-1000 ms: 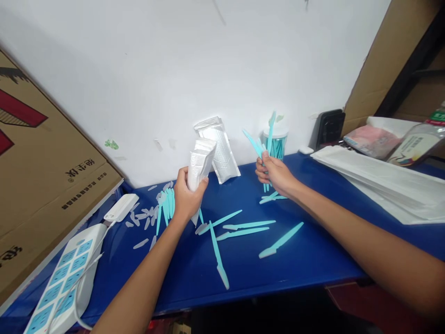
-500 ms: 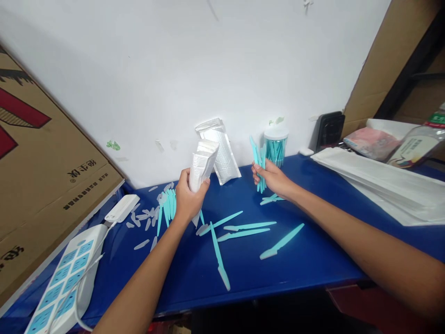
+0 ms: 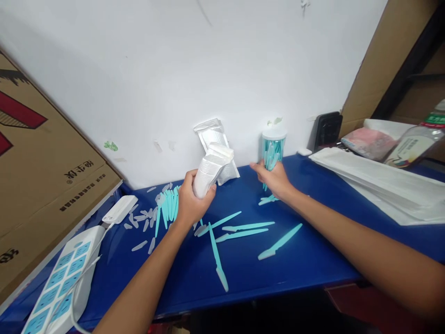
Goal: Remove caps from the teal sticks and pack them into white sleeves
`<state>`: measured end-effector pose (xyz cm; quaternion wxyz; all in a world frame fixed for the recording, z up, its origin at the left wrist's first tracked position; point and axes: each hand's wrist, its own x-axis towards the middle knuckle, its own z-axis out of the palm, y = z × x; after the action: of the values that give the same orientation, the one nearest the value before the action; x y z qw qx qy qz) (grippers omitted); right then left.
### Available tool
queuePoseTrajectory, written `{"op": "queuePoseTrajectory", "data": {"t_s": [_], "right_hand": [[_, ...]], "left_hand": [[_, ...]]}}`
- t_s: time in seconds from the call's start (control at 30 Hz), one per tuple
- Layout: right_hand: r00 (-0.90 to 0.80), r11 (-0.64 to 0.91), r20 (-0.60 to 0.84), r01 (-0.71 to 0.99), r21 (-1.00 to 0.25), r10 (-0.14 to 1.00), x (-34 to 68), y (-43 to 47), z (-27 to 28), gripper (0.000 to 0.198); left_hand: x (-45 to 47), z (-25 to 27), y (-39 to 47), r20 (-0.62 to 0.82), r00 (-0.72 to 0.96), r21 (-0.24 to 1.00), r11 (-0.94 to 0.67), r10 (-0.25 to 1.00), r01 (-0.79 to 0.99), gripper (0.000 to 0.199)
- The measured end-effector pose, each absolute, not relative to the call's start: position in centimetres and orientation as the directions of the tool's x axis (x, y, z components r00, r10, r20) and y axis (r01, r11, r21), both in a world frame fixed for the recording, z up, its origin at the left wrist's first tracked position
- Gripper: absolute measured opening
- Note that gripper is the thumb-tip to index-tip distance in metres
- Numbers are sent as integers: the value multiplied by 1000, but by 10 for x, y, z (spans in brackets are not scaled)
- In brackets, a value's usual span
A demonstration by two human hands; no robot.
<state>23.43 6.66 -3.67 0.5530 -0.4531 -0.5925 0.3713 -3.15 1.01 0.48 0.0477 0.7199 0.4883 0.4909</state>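
My left hand (image 3: 196,199) is closed around a folded white bubble mailer (image 3: 212,169), its folded end tilted up to the right. Behind it a second white bubble mailer (image 3: 227,172) leans on the wall. Over at the right, my right hand (image 3: 276,181) grips several turquoise eyebrow razors (image 3: 271,157), thumb held out to the left. They overlap a clear white-lidded jar (image 3: 274,134) of similar razors behind the hand. Loose eyebrow razors (image 3: 246,234) lie scattered between and below my hands. A row of razors (image 3: 168,204) and translucent blade caps (image 3: 142,218) lie left of my left hand.
A white power strip (image 3: 66,278) and a small white cabled device (image 3: 120,208) lie at the left beside a cardboard box (image 3: 45,153). White paper sleeves (image 3: 382,185), a pink packet (image 3: 368,139), a bottle (image 3: 413,141) and a black object (image 3: 327,130) are at the right.
My right hand has turned and moved slightly right with the razors, now in front of the jar. The bubble mailer in my left hand has tipped to the right.
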Motion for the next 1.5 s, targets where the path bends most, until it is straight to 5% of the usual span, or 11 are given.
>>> {"op": "queuePoseTrajectory", "data": {"t_s": [0.1,0.3,0.4,0.53,0.67,0.9,1.17,1.3,1.4,1.5], "right_hand": [[74,322,342,204,-925,937,228,70,-45,50],[-82,465,467,343,-816,880,244,59,-10,49],[-288,579,515,558,-595,807,263,46,16,48],[-306,501,470,781,-373,828,268,32,30,65],[-377,491,510,864,-107,774,256,26,28,56],[-345,398,548,917,22,762,263,28,29,44],[-519,581,518,812,52,680,233,16,27,45],[-524,749,628,645,-149,576,211,2,28,37],[-381,845,775,401,-352,504,207,-7,34,25],[-81,824,891,424,-374,446,220,-6,43,22]], "left_hand": [[-30,6,9,639,74,535,-511,765,673,40],[-31,6,10,528,205,500,-497,824,709,45],[-30,4,9,505,265,443,-510,822,737,47],[-28,2,7,477,343,368,-538,809,758,47],[-26,-1,5,453,414,313,-576,790,756,50],[-26,-4,7,427,450,291,-590,785,753,51],[-15,-8,3,418,513,289,-645,750,708,57],[-8,-10,1,454,468,304,-625,758,719,51],[-7,-6,0,505,363,343,-568,783,748,45],[-13,5,1,603,200,421,-521,773,743,37]]}}
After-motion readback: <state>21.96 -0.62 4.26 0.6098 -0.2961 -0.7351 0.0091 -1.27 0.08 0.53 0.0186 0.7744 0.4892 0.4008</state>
